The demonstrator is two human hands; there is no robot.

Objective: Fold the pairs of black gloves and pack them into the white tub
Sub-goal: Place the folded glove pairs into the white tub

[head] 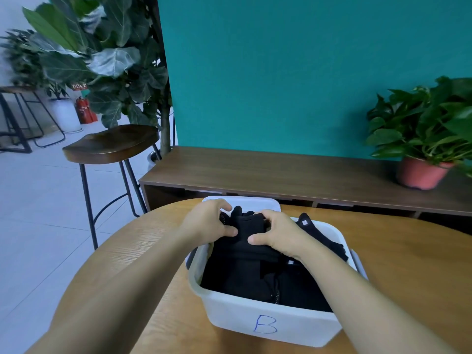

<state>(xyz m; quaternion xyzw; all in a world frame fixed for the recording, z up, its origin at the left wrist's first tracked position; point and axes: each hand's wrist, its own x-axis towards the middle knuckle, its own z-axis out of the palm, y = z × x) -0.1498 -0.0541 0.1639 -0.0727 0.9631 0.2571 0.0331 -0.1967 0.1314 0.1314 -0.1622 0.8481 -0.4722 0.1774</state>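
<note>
Here is the folded glove bundle (249, 226), black and compact, held right over the far end of the white tub (268, 325). The left hand (204, 222) and right hand (277, 235) both grip it, fingers curled over the top and thumbs pinching the near side. It looks about to be tucked in.

The packing seems well along. The packed gloves (242, 277) cover the tub's floor in a dark mass, and 1 loose glove (321, 238) hangs over the right rim, so that one probably needs tidying. No gloves show on the round table (408, 264), so this may be among the last pairs.

The count: 2 hands, 1 bundle in hand, 1 tub marked with a blue B. The number of pairs inside cannot be told, as it is black on black. Behind the hands sits 1 second white container (255, 201), mostly hidden. Beyond that are 1 wooden sideboard (281, 167), 1 potted plant (424, 129) on it, and 1 stool (109, 143) at the left.
</note>
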